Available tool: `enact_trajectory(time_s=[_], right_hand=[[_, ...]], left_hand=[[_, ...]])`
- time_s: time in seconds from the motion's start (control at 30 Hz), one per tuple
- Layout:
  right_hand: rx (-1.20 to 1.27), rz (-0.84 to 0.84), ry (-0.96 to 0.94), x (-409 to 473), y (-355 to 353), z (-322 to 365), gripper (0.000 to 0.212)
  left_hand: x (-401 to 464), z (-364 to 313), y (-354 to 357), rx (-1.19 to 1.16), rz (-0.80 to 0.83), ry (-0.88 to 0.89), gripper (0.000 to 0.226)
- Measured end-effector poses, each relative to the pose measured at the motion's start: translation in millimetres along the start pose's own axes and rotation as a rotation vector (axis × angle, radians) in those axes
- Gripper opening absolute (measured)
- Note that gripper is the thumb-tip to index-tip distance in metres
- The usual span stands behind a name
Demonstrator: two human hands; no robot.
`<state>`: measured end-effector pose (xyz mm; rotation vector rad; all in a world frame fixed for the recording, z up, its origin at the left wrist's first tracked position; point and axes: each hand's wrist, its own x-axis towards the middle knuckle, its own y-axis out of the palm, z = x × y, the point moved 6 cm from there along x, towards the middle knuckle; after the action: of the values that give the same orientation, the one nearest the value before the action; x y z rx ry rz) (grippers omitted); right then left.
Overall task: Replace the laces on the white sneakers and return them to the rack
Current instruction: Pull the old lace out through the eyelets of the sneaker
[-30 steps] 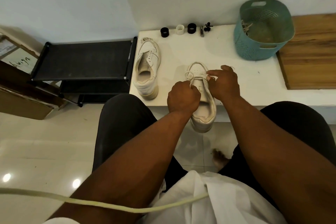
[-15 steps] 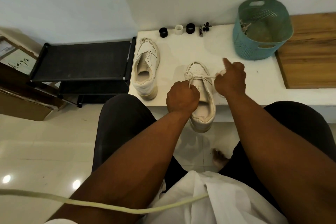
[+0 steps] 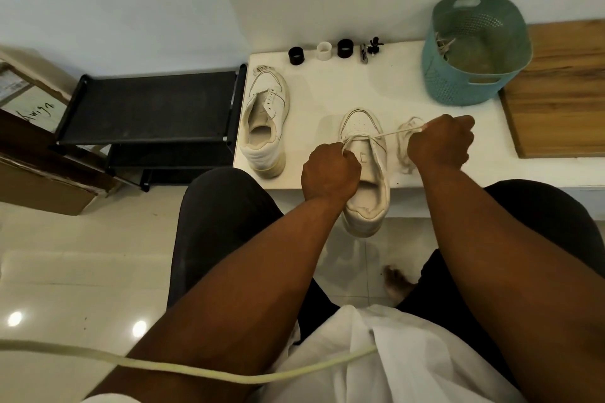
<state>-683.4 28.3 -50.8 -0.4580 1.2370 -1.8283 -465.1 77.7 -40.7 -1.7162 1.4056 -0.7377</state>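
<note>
Two sneakers (image 3: 266,121) sit on white table (image 3: 327,91).

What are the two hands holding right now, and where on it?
Both hold the white lace of the near white sneaker: the left hand pinches it at the eyelets, and the right hand grips the stretch pulled out sideways.

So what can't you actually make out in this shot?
- Head view: left hand covers the eyelets on its side of the near sneaker.
- Lace end vanishes inside the right hand.
- Basket contents: wall hides most.
- Small clips at the table back: too small.
</note>
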Motion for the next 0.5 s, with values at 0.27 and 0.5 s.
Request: enact_trajectory(time_s=[0.27,0.5], right_hand=[[0.087,0.171,-0.453,-20,31,31,0.013],[0.182,-0.099,-0.004,3,-10,-2,0.019]], left_hand=[[0,0,0,-0.034,-0.006,-0.025,0.029],[-2,-2,-4,-0.023,0.02,-0.025,0.029]])
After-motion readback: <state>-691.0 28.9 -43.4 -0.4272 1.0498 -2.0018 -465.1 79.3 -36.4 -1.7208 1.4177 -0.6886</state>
